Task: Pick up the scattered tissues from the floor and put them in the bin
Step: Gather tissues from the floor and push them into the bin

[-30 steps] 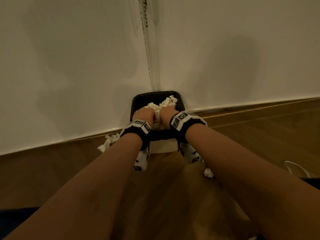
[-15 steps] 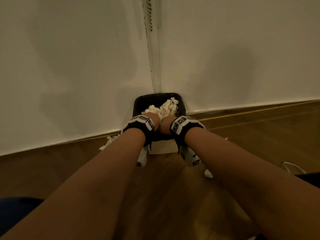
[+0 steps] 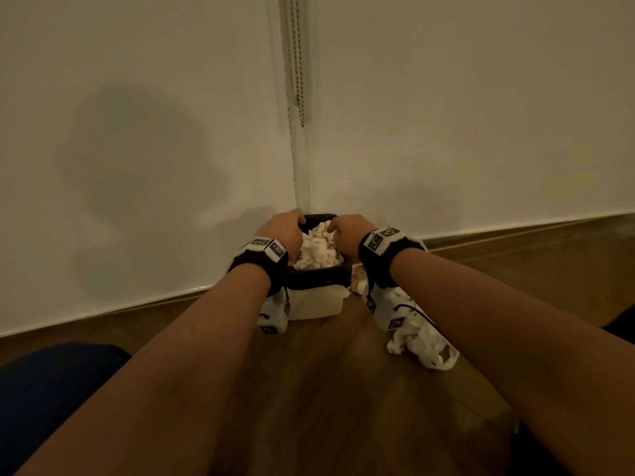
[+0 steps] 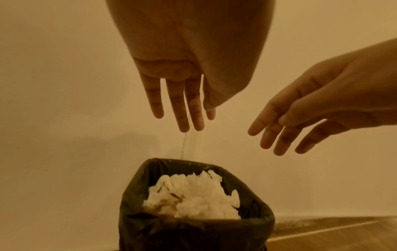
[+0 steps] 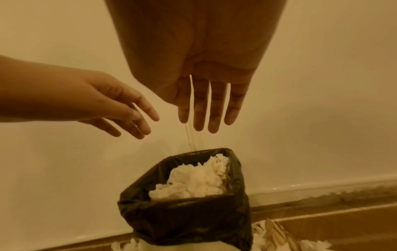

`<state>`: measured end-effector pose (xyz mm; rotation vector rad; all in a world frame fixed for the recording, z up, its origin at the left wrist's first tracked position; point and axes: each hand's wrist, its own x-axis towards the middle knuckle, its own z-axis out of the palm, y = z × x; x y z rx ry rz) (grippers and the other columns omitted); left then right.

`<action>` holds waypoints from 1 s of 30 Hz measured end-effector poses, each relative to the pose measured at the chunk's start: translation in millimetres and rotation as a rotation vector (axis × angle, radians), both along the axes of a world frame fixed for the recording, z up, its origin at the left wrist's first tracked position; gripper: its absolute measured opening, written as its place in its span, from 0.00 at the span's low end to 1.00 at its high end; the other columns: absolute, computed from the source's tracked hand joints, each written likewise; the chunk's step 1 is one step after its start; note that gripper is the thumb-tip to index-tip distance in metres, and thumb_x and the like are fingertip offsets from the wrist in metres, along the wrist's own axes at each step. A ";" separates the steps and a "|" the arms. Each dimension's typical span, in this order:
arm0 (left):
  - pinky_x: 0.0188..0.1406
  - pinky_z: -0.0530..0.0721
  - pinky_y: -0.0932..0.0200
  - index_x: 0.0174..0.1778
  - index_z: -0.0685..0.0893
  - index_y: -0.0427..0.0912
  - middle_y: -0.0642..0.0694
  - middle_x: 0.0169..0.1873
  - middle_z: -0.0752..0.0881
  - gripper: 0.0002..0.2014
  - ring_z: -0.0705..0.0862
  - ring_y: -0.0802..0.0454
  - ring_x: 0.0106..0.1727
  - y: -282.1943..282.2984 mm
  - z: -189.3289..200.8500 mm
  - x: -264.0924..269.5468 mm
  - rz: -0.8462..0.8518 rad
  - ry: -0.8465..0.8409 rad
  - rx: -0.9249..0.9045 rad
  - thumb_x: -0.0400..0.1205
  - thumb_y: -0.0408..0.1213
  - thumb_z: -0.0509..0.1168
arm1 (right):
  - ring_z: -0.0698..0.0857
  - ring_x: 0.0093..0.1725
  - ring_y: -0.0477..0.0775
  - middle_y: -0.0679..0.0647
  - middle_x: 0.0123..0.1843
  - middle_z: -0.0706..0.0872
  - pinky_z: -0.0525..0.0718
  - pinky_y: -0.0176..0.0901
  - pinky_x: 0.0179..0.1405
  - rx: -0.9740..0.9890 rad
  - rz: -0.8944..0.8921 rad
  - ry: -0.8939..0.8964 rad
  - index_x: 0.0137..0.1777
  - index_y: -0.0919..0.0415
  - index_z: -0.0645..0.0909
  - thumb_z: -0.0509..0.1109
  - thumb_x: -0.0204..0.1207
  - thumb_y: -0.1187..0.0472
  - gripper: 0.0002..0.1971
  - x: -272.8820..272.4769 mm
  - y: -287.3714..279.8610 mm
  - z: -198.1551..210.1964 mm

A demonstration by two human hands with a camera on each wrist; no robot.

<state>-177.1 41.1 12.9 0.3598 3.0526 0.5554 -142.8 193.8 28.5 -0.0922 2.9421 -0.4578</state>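
Observation:
A small white bin with a black liner stands against the wall, heaped with crumpled white tissues. My left hand and right hand hover just above its rim, one on each side of the heap. In the left wrist view my left hand hangs with straight fingers above the tissues, holding nothing. In the right wrist view my right hand is likewise flat and empty over the bin. Loose tissues lie on the floor to the right of the bin.
The bin sits where two white wall panels meet, under a hanging bead chain. More tissue scraps lie on the wooden floor by the bin's base. A dark blue knee shows at the lower left.
Both hands were close together, pushed down on the tissue heap in the bin. They have since lifted off it, moved apart and straightened their fingers.

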 end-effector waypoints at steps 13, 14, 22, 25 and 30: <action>0.35 0.75 0.56 0.60 0.80 0.47 0.40 0.44 0.87 0.15 0.80 0.44 0.38 -92.3 -13.0 6.2 0.293 0.143 0.204 0.82 0.34 0.53 | 0.84 0.58 0.62 0.64 0.61 0.85 0.81 0.47 0.60 -0.216 0.175 0.019 0.61 0.67 0.82 0.56 0.82 0.64 0.16 -13.9 -87.6 19.3; 0.35 0.75 0.56 0.60 0.79 0.47 0.40 0.44 0.87 0.14 0.79 0.45 0.37 -101.4 -20.0 6.3 0.323 0.131 0.187 0.82 0.35 0.54 | 0.85 0.58 0.62 0.64 0.60 0.86 0.82 0.47 0.61 -0.238 0.190 0.000 0.61 0.68 0.83 0.57 0.82 0.65 0.16 -16.5 -98.5 14.0; 0.40 0.78 0.54 0.58 0.79 0.48 0.41 0.49 0.86 0.13 0.83 0.43 0.47 -157.6 -85.1 4.1 0.466 -0.069 0.060 0.81 0.35 0.56 | 0.89 0.48 0.64 0.66 0.51 0.89 0.87 0.55 0.54 -0.297 0.268 -0.185 0.56 0.71 0.83 0.57 0.82 0.66 0.14 -31.3 -165.3 -64.2; 0.51 0.83 0.51 0.56 0.81 0.47 0.42 0.55 0.85 0.11 0.83 0.43 0.54 -165.6 -118.1 -0.1 0.484 -0.209 0.017 0.82 0.38 0.57 | 0.85 0.57 0.64 0.65 0.60 0.85 0.82 0.55 0.62 -0.141 0.302 -0.222 0.60 0.70 0.83 0.56 0.84 0.63 0.16 -44.0 -178.8 -99.5; 0.61 0.80 0.45 0.61 0.81 0.41 0.39 0.61 0.82 0.14 0.81 0.40 0.61 -169.4 -164.5 -12.6 0.455 -0.366 -0.112 0.82 0.34 0.57 | 0.70 0.75 0.62 0.61 0.79 0.69 0.68 0.51 0.75 0.042 0.436 -0.357 0.76 0.63 0.70 0.53 0.85 0.61 0.20 -57.3 -192.0 -150.7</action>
